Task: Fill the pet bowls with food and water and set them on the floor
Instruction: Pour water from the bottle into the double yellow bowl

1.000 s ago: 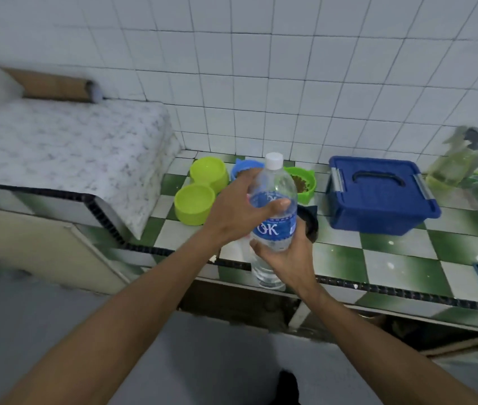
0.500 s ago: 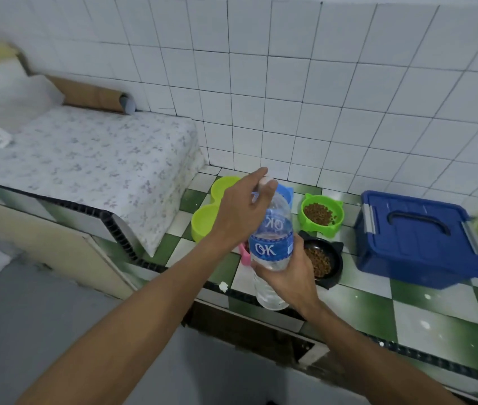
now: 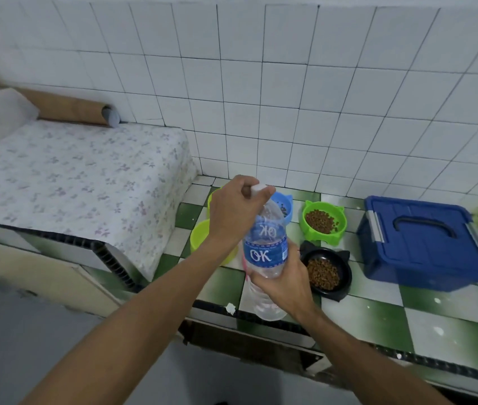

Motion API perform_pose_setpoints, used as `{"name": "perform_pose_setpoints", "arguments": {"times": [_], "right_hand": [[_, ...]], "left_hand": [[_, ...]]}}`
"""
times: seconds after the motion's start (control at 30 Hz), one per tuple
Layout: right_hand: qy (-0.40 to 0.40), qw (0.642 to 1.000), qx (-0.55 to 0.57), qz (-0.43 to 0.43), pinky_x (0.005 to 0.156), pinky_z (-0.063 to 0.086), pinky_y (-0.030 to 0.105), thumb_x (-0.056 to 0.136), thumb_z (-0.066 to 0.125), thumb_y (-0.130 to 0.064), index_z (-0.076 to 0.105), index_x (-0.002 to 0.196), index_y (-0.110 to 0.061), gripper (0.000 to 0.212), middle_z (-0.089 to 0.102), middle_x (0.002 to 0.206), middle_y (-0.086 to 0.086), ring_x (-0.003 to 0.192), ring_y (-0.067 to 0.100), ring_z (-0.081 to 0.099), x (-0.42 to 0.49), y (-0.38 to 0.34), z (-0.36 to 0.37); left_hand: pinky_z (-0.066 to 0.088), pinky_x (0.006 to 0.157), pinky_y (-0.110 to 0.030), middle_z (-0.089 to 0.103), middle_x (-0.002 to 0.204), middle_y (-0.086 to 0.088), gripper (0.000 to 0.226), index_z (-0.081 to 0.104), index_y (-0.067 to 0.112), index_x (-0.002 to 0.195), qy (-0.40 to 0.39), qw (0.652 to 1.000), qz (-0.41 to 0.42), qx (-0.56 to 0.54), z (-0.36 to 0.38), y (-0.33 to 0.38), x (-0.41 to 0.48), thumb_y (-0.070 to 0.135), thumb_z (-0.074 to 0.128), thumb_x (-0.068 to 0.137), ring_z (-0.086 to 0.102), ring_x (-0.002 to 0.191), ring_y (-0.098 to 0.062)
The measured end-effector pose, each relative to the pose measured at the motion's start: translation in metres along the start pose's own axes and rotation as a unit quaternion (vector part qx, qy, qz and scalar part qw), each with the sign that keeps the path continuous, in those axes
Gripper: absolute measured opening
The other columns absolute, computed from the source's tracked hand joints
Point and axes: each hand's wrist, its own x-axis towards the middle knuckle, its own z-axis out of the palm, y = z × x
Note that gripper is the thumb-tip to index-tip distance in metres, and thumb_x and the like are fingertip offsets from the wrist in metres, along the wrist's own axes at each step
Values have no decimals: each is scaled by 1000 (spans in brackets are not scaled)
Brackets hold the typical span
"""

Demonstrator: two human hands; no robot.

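Note:
A clear water bottle (image 3: 264, 249) with a blue label stands upright over the counter's front edge. My right hand (image 3: 286, 283) grips its lower body. My left hand (image 3: 236, 210) curls over its white cap (image 3: 258, 189). Behind it sit a green cat-ear bowl (image 3: 323, 222) and a black bowl (image 3: 326, 273), both holding brown kibble. A blue bowl (image 3: 284, 204) with a little kibble peeks out behind the bottle. Two lime bowls (image 3: 199, 239) lie partly hidden under my left arm.
A blue lidded box (image 3: 427, 242) with a handle sits at the right on the green-and-white tiled counter (image 3: 450, 314). At the left a raised block carries a flowered cloth (image 3: 80, 173) and a cardboard tube (image 3: 68, 108). Grey floor (image 3: 21, 340) lies below.
My left hand has climbed from the bottle's shoulder to its cap. The view has shifted, bringing the bowls and box closer. My right hand keeps its hold low on the bottle.

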Motion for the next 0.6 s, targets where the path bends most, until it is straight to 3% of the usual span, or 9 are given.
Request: {"name": "perform_pose_setpoints", "arguments": {"times": [0.13,0.2,0.27,0.33,0.4,0.5,0.6], "right_hand": [[17,1000,-12,-11,86,50,21,62,88,-44,29,120,-62,84,56,118,-22,107,0,59,7,-6,13],[26,999,-20,-11,88,53,26,61,87,-47,25,116,-68,86,58,121,-14,109,4,60,8,-6,20],[36,999,-24,-12,88,54,29,60,86,-49,24,116,-66,85,59,121,-13,110,7,60,9,-8,28],[37,999,-24,-16,89,54,32,61,86,-48,27,118,-61,83,57,119,-17,111,9,59,8,-11,36],[39,999,-23,-15,89,54,35,62,87,-45,32,121,-49,81,54,116,-23,110,8,59,6,-12,43],[46,999,-12,-15,89,56,36,61,88,-44,34,125,-44,83,54,116,-25,108,5,60,4,-14,51],[62,998,3,-3,87,57,40,60,89,-48,34,124,-48,84,57,119,-20,108,7,62,5,-13,56]], "left_hand": [[51,97,-26,70,116,8,38,64,17,127,-102,993,32,-54,-15,-14,7,39,60,96,64,106,-1],[51,91,-20,72,109,12,31,68,21,120,-108,990,39,-76,-19,-16,10,35,64,93,65,95,6],[52,78,-19,72,91,12,24,68,23,102,-56,993,34,-97,-20,-16,14,36,76,83,66,80,4],[48,65,-18,65,76,10,37,59,20,91,-12,995,10,-98,-20,-18,17,39,84,72,59,67,0],[45,62,-19,60,74,10,42,55,20,89,-4,997,14,-79,-19,-20,19,44,84,71,54,65,-2],[49,80,-26,66,94,9,22,67,21,98,-52,995,73,-50,-24,-28,21,40,69,87,59,88,-6],[43,89,-10,70,116,6,26,69,19,119,-150,983,96,-43,-30,-38,23,25,58,97,60,104,-1]]}}
